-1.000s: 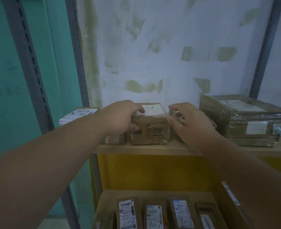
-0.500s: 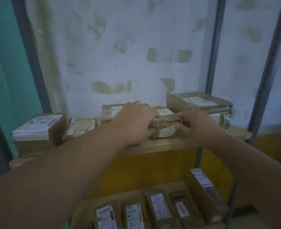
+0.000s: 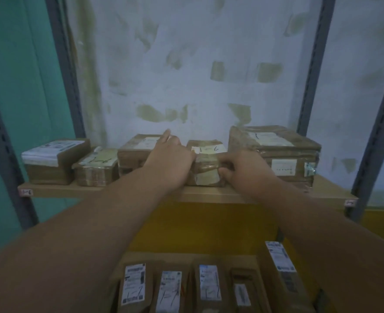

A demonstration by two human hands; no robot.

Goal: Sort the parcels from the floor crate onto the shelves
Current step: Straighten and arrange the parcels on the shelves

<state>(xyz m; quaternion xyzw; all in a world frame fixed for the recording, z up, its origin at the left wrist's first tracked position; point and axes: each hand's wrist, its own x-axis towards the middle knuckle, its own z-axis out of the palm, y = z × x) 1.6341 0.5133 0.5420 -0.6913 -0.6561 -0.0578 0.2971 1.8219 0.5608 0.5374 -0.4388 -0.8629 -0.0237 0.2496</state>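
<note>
Landmark: 1-6 parcel (image 3: pixel 205 164), sitting on upper shelf (image 3: pixel 100 190) near front edge. Far left of it, white-labelled box (image 3: pixel 55 160); nearer, small taped parcel (image 3: pixel 96 168), then a taller box (image 3: pixel 136 152) touching its left side. Left hand (image 3: pixel 170 159) lies over that left side, fingers mostly straight, w/ index raised. Right hand (image 3: pixel 243 171) pinches its right front corner. Right of it, big wrapped box (image 3: pixel 274 154). Parcel prob. light, stiff cardboard; tape looks slick, so grip by side faces/corners.
</note>
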